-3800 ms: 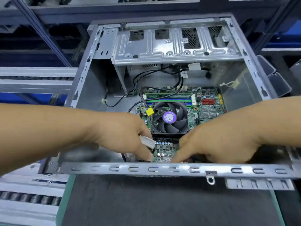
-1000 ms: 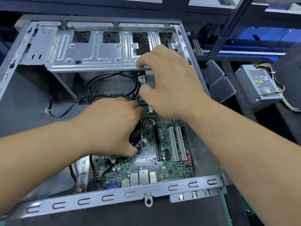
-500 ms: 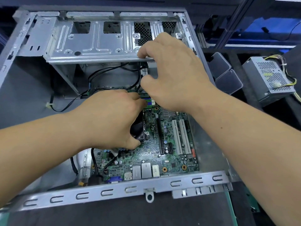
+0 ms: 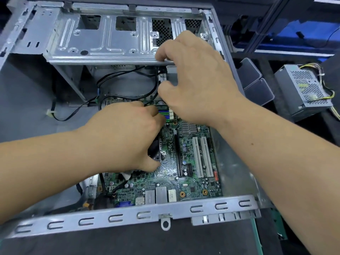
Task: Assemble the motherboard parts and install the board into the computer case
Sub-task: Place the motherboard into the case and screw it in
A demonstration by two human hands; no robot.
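Motherboard (image 4: 191, 162) print seemingly unreadable beneath both hands (image 4: 195, 80).

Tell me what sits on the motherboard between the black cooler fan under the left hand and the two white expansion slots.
In the head view, a long black slot runs between the fan and the white slots, amid green board with small chips.

A: What sort of place is shown?
B: A computer assembly workshop. An open steel computer case (image 4: 128, 214) lies on a dark-matted bench (image 4: 128, 242), with a bare motherboard (image 4: 193, 183) seated inside it.

A: What else marks it as a workshop?
B: A loose power supply unit (image 4: 305, 89) with its wire bundle sits to the right, beside grey parts bins (image 4: 257, 83); metal racking (image 4: 265, 24) with blue surfaces stands behind.
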